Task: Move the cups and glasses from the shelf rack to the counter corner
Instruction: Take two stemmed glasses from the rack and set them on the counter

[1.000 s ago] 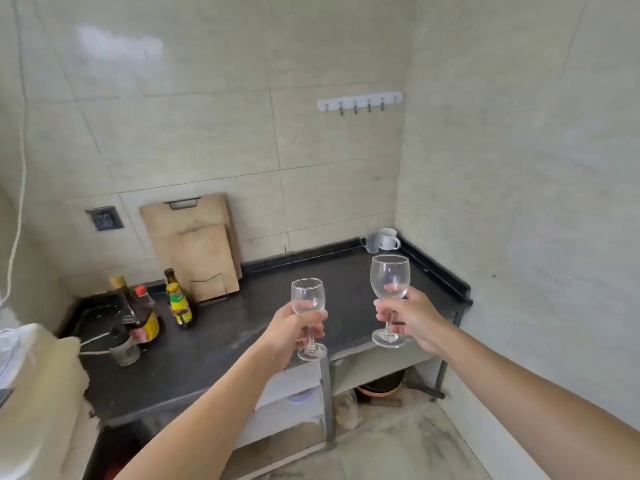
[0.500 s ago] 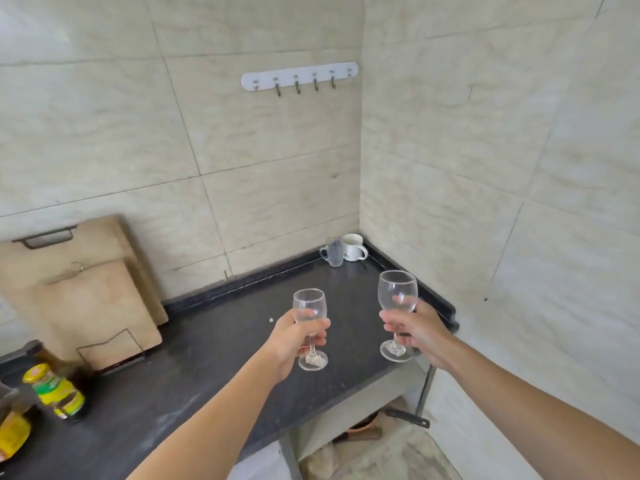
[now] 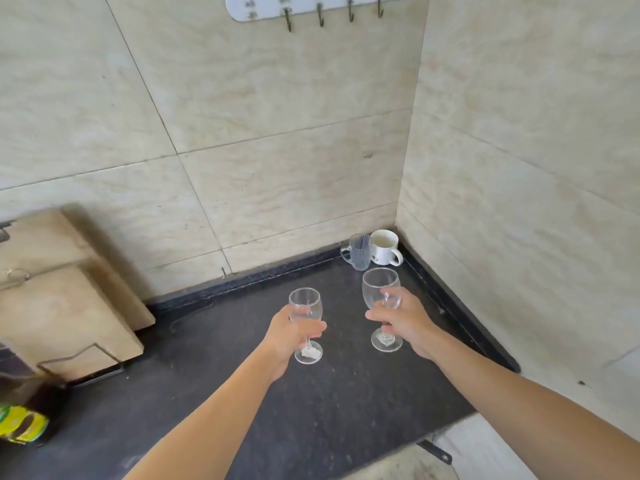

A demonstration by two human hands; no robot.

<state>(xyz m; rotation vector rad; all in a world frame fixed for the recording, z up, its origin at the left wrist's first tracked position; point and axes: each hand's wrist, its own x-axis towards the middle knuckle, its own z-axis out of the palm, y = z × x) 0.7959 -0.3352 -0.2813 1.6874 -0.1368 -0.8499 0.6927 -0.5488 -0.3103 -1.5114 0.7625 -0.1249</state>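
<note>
Mid-carry: left hand (image 3: 289,332) and right hand (image 3: 403,322), fingers closed around one wine glass (image 3: 305,306) and another (image 3: 380,289), above the counter (image 3: 346,403); next, setting down beside the mugs (image 3: 372,251) in the corner.

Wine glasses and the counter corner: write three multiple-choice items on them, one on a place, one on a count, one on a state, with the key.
1. Where is the white mug?
A. in the far corner of the counter, beside the clear cup
B. on the wall hooks
C. at the counter's near edge

2. How many wine glasses are held?
A. one
B. two
C. four

3. What state are the glasses in?
A. upright and empty
B. lying on their sides
C. full of red wine

Key: 1 A, the mug stands where the two walls meet, next to the cup. 2 B, the left hand holds the left glass and the right hand holds the right glass. 3 A, both bowls face up and are see-through with no liquid.
</note>
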